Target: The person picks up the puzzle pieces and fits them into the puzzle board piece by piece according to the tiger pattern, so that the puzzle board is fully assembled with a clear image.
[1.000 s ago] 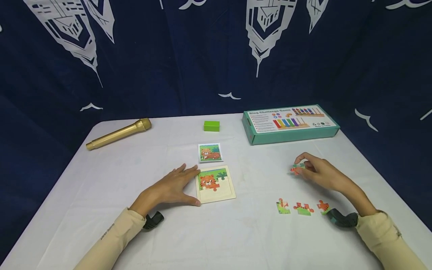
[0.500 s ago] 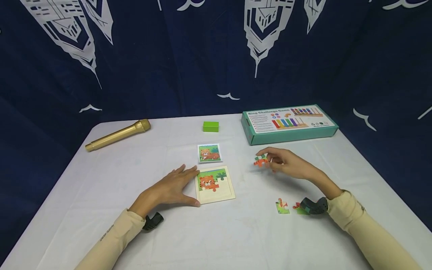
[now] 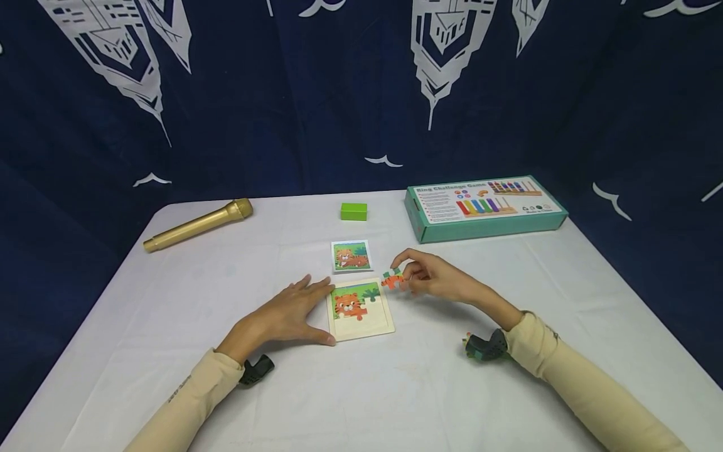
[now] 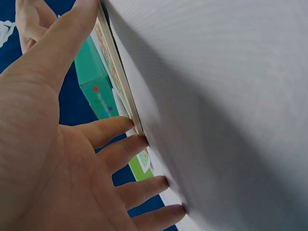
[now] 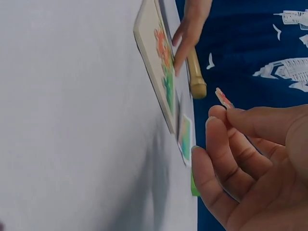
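A square puzzle board (image 3: 367, 326) with part of a tiger picture fitted in it lies mid-table. My left hand (image 3: 285, 312) spreads its fingers along the board's left edge, thumb at the near corner and fingertips at the far one. Between thumb and fingers my right hand (image 3: 443, 277) pinches an orange and green puzzle piece (image 3: 393, 280), raised just off the board's far right corner. In the right wrist view only the tip of that puzzle piece (image 5: 223, 97) shows past the thumb. Beyond the board lies a small tiger picture card (image 3: 351, 256).
Loose puzzle pieces (image 3: 467, 342) on the right are mostly hidden by the right wrist camera (image 3: 487, 346). At the back lie a gold microphone (image 3: 199, 226), a green block (image 3: 353, 211) and a teal game box (image 3: 486, 210). A dark blue patterned curtain (image 3: 316, 113) hangs behind.
My right hand has carried the puzzle piece leftward from the table's right side to the board's far right corner. The left hand and board have stayed in place.
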`<state>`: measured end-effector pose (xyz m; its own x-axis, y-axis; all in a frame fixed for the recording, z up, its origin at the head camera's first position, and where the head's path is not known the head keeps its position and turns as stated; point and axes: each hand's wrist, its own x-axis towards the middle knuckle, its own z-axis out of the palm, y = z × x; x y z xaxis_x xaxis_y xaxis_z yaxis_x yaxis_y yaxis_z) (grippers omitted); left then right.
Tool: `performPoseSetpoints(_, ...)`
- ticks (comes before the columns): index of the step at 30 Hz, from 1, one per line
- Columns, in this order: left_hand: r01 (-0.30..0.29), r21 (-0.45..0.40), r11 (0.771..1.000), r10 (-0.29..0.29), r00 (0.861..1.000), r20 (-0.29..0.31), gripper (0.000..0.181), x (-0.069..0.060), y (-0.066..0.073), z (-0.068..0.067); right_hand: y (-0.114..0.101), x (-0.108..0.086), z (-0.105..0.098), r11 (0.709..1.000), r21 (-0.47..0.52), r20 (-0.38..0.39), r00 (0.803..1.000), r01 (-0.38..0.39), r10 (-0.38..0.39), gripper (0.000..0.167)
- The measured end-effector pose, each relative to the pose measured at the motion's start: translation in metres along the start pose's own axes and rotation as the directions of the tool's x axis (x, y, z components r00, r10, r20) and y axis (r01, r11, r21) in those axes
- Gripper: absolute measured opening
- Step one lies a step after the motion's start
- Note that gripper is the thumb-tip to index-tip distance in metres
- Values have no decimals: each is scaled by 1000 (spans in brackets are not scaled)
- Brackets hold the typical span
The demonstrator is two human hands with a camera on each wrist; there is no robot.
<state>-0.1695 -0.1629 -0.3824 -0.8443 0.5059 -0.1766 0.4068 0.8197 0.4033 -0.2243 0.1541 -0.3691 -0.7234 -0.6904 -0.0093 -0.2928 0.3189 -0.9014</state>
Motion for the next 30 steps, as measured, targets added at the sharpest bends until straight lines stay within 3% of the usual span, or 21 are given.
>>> performPoseSetpoints(11,4,4,1000,-4,1000,5,105,0,0,1,2,10,19,998,50,38,998,-47,45,41)
performPoseSetpoints(26,7,8,1000,-7,1000,2,105,0,-1,-1,2,14,32,993,-113,54,999,10,-4,28)
performPoseSetpoints(30,5,4,1000,-5,1000,3,105,0,0,0,3,15,35,990,-139,59,998,-5,14,27)
